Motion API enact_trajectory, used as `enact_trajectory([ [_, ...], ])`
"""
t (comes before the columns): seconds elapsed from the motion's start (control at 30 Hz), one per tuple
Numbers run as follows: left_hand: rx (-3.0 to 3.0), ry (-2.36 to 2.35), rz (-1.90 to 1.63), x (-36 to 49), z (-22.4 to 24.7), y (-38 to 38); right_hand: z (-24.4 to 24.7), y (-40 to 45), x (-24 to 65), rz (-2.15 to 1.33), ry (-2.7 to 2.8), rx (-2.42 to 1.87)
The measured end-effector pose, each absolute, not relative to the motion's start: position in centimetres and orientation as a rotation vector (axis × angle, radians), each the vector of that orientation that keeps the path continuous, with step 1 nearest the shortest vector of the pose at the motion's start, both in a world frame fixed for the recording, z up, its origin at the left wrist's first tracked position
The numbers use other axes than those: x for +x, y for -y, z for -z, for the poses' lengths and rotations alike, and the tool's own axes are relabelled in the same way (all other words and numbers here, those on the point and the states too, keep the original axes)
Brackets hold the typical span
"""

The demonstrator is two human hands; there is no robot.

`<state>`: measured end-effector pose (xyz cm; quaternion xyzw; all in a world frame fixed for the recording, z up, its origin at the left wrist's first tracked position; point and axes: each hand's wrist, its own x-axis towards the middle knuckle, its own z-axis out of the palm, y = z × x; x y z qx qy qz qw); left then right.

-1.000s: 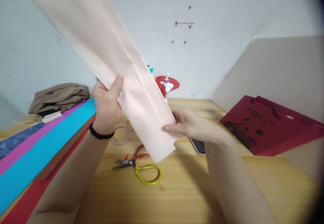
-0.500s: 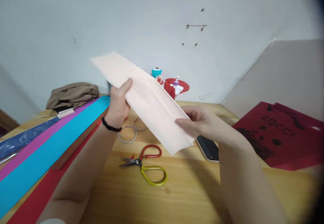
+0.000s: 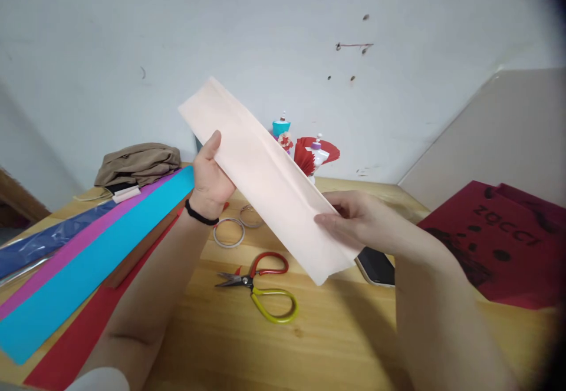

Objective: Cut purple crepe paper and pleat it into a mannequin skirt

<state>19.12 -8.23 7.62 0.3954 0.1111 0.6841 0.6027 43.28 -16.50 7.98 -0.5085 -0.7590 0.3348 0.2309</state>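
A long strip of pale pink paper, apparently folded lengthwise, slants above the table between my hands. My left hand holds its left edge, thumb at the front and fingers hidden behind the sheet. The lower right part is pinched by my right hand, whose thumb lies on the front face. Below the paper, a pair of scissors with one red and one yellow handle lies on the wooden table, blades slightly apart. Two rolls of tape lie flat beyond it.
Blue, purple, brown and red paper strips spread along the left. A brown cloth lies behind them. Bottles with red pleated paper stand near the wall. A phone and a dark red bag are at right.
The view has shifted slightly, so things on the table sit further right. My left thumb has slid back from the paper's face towards its edge. My right hand keeps its pinch.
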Motion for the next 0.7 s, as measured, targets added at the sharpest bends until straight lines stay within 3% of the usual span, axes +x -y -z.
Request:
enact_trajectory([
  [0.17, 0.983, -0.269, -1.55, 19.2, -7.7, 8.3, -8.0, 16.4, 43.1, -0.847, 2.179, -1.273],
  [0.43, 1.022, -0.315, -1.388, 20.3, -8.3, 10.0, -7.3, 16.4, 41.3, -1.063, 2.194, -1.055],
  [0.7, 0.9, -0.326, -1.455, 20.7, -7.7, 9.2, -7.0, 16.4, 40.9, -0.794, 2.086, -1.311],
])
